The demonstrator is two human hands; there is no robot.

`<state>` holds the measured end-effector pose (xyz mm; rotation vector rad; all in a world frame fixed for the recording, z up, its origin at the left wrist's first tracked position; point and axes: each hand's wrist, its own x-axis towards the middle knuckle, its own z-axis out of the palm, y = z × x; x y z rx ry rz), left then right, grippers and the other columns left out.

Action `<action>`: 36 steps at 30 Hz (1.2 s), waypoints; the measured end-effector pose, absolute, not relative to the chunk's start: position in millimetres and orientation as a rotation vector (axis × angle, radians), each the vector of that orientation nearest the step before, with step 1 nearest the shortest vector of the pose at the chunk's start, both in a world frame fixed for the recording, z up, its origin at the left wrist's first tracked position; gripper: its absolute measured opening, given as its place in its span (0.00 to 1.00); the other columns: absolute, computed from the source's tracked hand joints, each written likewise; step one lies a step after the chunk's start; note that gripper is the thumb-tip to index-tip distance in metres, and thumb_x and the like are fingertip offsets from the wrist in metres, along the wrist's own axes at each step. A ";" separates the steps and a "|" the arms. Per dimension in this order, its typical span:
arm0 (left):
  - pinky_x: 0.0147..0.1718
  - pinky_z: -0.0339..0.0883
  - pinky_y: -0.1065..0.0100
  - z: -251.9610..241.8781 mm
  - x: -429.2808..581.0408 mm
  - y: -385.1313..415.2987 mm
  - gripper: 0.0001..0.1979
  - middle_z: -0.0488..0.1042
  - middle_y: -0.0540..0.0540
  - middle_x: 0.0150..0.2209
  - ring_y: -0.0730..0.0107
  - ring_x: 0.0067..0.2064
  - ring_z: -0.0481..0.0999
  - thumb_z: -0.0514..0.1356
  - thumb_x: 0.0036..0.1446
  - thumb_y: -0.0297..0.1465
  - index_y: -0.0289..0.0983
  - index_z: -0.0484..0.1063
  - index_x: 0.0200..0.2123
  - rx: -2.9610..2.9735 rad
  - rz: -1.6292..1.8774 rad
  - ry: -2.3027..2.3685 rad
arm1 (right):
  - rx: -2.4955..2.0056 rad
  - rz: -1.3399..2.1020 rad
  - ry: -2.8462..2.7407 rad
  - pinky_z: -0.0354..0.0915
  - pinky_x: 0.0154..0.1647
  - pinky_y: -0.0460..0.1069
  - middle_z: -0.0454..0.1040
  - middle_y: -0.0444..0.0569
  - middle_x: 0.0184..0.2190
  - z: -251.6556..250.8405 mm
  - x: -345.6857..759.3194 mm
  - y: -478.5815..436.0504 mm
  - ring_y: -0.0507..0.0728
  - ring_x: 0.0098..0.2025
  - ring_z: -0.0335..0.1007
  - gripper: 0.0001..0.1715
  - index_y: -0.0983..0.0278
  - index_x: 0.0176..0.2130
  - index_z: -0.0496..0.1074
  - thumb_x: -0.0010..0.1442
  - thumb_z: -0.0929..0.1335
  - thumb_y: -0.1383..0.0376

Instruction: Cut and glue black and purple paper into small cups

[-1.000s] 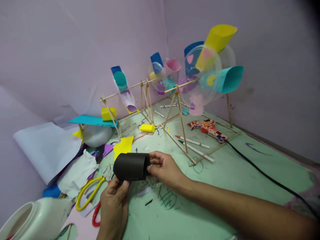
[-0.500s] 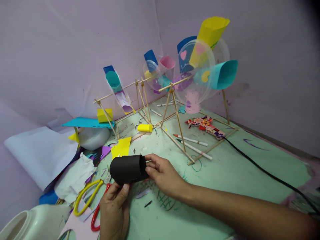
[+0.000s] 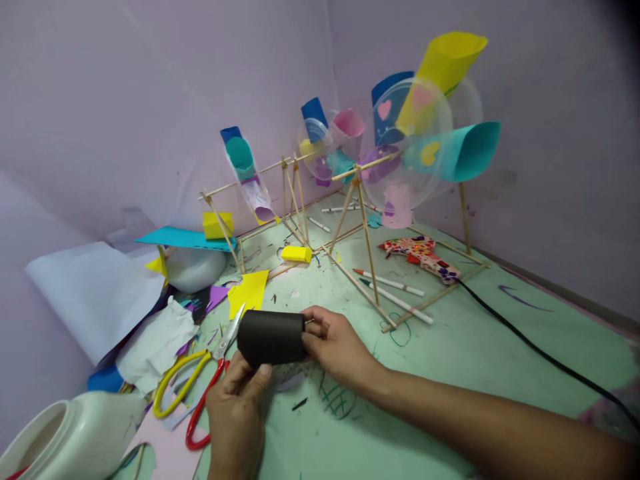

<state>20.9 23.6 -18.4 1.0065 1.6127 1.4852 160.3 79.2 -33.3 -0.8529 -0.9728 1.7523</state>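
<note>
2 hands are shown in the head view, and a black paper roll point(image 3: 273, 338) is held between them, raised above the green tabletop point(image 3: 400, 427). With the roll taken as the centre of the clock, its 7 o'clock edge is gripped by the left hand point(image 3: 237, 400), thumb pressed against the lower side, fingers closed beneath. Its 3 o'clock end is pinched by the right hand point(image 3: 337, 343); whether any of those fingertips are tucked inside cannot be told. Scissors point(image 3: 220, 351) are laid just beside the left hand, with 1 yellow and 1 red handle pointed toward 8 o'clock. Farther out at 8 o'clock, a white plastic container point(image 3: 103, 423) is partly cut off by the view's edge. At 9 o'clock, crumpled white paper point(image 3: 156, 343) is seen. A yellow paper piece point(image 3: 249, 291) is placed at 11 o'clock, and a small yellow roll point(image 3: 297, 254) between 12 and 1. At 1 o'clock, a clear plastic wheel point(image 3: 435, 107) fitted with coloured paper cups is supported on thin sticks point(image 3: 367, 233). A patterned glue gun point(image 3: 423, 257) is rested at 2 o'clock.
</note>
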 end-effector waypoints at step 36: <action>0.17 0.55 0.75 14.0 26.6 9.8 0.07 0.66 0.53 0.14 0.74 0.19 0.64 0.62 0.38 0.27 0.37 0.68 0.14 1.063 1.431 1.702 | -0.735 1.842 -1.390 0.67 0.23 0.45 0.73 0.52 0.42 -23.4 169.9 72.1 0.59 0.40 0.69 0.29 0.59 0.46 0.70 0.41 0.75 0.63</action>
